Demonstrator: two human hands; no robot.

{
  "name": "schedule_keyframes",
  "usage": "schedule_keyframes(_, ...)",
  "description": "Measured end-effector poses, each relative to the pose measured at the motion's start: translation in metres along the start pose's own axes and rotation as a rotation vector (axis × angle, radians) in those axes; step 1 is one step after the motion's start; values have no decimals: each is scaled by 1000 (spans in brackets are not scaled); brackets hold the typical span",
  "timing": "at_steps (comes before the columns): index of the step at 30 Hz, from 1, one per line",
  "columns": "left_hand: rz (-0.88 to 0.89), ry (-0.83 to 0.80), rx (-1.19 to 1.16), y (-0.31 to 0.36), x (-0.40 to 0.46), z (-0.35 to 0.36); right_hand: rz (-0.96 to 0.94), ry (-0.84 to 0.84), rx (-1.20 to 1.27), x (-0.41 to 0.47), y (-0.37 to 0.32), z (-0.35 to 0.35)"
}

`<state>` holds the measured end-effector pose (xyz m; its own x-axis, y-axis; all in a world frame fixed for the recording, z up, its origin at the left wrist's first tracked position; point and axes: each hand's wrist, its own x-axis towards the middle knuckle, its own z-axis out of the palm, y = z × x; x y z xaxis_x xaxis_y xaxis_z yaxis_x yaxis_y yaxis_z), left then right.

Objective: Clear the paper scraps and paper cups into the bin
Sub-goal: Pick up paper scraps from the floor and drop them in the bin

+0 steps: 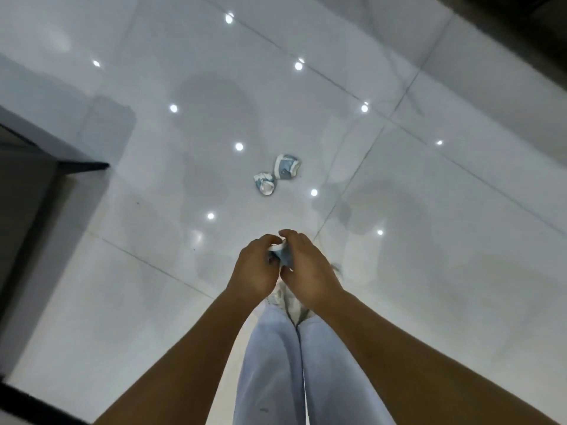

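Two crumpled blue-and-white paper cups lie on the glossy white tiled floor ahead of me: the farther cup (287, 167) and the nearer cup (264, 183), almost touching. Below them my left hand (253, 268) and my right hand (306, 268) are pressed together, both gripping a crumpled blue-and-white paper cup (279, 253) between them. Only a small part of that cup shows between the fingers. No bin is in view.
A dark piece of furniture or doorway edge (40, 185) stands at the left. A dark strip (506, 13) runs along the top right corner. My legs in pale trousers (276, 363) and white shoes are below the hands. Ceiling lights reflect off the tiles.
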<state>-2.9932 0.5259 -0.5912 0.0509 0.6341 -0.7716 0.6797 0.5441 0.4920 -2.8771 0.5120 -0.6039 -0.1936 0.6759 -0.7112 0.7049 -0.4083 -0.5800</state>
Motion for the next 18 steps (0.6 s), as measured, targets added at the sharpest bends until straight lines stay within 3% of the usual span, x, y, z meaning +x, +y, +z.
schedule_keyframes(8, -58, 182, 33, 15, -32, -83, 4, -35, -83, -8, -83, -45)
schedule_keyframes(18, -221, 178, 19, -26, -11, -107, 128, -60, -196, 60, -74, -57)
